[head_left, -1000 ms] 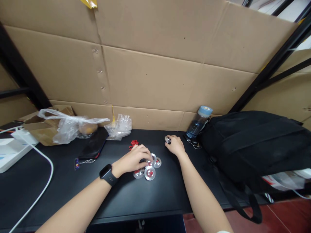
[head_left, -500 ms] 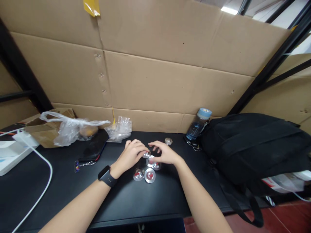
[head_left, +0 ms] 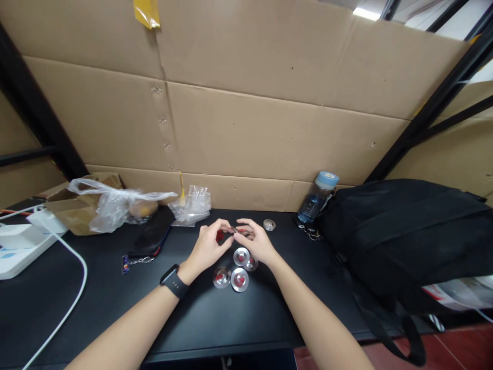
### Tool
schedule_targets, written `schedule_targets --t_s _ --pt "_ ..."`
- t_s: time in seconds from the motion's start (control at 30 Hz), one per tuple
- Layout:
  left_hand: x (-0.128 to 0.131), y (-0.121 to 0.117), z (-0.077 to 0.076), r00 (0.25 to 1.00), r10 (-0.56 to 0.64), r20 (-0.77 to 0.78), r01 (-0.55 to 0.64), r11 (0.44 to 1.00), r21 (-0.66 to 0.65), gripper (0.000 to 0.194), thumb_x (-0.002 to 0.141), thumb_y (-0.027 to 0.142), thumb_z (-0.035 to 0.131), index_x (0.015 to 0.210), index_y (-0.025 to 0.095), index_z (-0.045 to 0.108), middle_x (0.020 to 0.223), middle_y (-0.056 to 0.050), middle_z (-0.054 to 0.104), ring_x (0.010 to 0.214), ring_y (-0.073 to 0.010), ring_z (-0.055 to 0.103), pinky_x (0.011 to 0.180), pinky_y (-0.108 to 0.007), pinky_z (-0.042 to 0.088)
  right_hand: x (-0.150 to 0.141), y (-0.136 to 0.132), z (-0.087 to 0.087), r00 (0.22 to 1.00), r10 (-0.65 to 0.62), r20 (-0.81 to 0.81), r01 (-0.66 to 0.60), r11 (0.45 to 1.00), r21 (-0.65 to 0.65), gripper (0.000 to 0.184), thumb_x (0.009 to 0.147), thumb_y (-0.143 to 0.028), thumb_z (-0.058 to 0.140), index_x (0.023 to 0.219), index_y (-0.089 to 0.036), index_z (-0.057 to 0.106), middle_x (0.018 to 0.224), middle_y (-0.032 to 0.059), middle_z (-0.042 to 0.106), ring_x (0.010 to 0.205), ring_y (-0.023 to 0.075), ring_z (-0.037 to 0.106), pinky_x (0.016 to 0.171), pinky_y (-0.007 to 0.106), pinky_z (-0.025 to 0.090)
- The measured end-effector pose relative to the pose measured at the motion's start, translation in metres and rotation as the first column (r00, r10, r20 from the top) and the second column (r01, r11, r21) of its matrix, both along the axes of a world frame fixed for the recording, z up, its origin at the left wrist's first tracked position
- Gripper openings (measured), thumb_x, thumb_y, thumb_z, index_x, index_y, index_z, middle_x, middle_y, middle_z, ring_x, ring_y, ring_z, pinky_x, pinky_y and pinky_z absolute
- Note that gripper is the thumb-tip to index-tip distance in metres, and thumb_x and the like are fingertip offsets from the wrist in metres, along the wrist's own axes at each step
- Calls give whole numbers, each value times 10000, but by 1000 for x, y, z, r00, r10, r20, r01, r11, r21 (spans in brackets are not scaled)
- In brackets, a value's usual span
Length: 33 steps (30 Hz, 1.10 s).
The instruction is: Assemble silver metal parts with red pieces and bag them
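My left hand (head_left: 210, 242), with a dark watch on its wrist, is closed in a pinch at the fingertips. My right hand (head_left: 257, 241) meets it from the other side, its fingertips also closed. Between them is a small round metal piece (head_left: 234, 230), mostly hidden by the fingers, with red showing beside it. Just below the hands, several silver discs with red centres lie close together on the black table: an upper disc (head_left: 241, 257), a partly covered disc (head_left: 252, 264), a left disc (head_left: 222, 277) and a front disc (head_left: 239, 280).
A roll of clear tape (head_left: 269, 224) lies behind my right hand. Further right are a blue-capped bottle (head_left: 318, 198) and a black backpack (head_left: 400, 231). On the left are a dark pouch (head_left: 150, 236), plastic bags (head_left: 192, 205) and a white power strip (head_left: 26, 246). Cardboard (head_left: 231, 128) walls the back.
My right hand has moved up from the discs to meet my left. The metal piece in my left fingers has been raised and turned, and both hands now hold it.
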<state>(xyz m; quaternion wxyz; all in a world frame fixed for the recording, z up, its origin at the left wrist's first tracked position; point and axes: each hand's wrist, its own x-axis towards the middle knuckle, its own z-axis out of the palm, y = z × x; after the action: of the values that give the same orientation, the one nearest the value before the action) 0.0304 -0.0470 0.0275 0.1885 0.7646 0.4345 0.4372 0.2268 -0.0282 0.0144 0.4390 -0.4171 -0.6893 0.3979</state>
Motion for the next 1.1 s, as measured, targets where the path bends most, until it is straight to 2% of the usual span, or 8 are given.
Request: schedule_targets --t_s 0.3,0.4,0.47,0.57,0.7,0.8,0.9,1.1 --pt "-2 6 -4 993 58 98 -54 997 -52 214 781 186 648 947 239 523 854 24 750 831 -186 726 855 -313 489 -2 4 3 988 60 -141 -71 995 -73 451 810 -438 759 1176 -199 651 1105 110 754 1011 232 710 840 354 552" --pt "-18 17 -3 991 131 -41 -132 991 -10 194 777 174 626 949 234 560 840 33 744 820 -182 707 868 -327 451 33 25 5 975 -201 -93 203 979 11 405 853 -467 686 1145 -189 652 1115 120 750 973 229 711 877 382 547" --pt "-31 25 -5 968 175 -181 -175 984 17 158 797 199 627 950 236 609 841 26 747 870 -204 692 892 -357 409 64 38 1 885 -450 118 427 886 182 405 799 -414 745 1128 -190 672 1111 117 747 1002 243 691 934 398 517" --pt "-43 32 -11 918 190 -348 -186 981 47 93 824 222 623 899 244 673 886 3 750 934 -239 660 907 -400 354 99 50 -11 730 -540 420 469 842 266 351 803 -370 742 1113 -211 703 1054 87 760 1001 245 680 940 385 498" --pt "-32 25 -15 913 -47 -405 70 997 43 156 893 226 580 976 262 707 989 -21 741 966 -228 630 890 -378 365 107 55 -22 654 -453 606 390 888 243 295 853 -382 693 1114 -248 725 1039 60 759 1015 244 670 909 356 491" --pt "-11 11 -14 835 -347 -426 371 928 -30 222 970 234 523 1085 291 703 1075 -23 726 1015 -200 624 915 -342 383 101 53 -22 592 -450 668 375 888 266 332 865 -402 678 1163 -262 715 1174 71 722 1111 281 624 945 401 466" --pt "4 1 -15 792 -413 -450 434 899 -62 178 987 272 547 1077 304 697 1084 -9 714 1041 -199 613 911 -326 379 96 50 -19 596 -476 646 368 878 307 426 859 -387 686 1265 -261 661 1303 93 651 1185 308 570 979 445 443" --pt "6 5 -22 839 -265 -475 282 959 -37 123 955 239 597 841 231 641 901 1 705 936 -199 619 879 -339 342 73 41 -11 740 -448 501 263 879 397 428 869 -289 659 1292 -246 615 1310 109 603 1193 303 530 1023 492 421"
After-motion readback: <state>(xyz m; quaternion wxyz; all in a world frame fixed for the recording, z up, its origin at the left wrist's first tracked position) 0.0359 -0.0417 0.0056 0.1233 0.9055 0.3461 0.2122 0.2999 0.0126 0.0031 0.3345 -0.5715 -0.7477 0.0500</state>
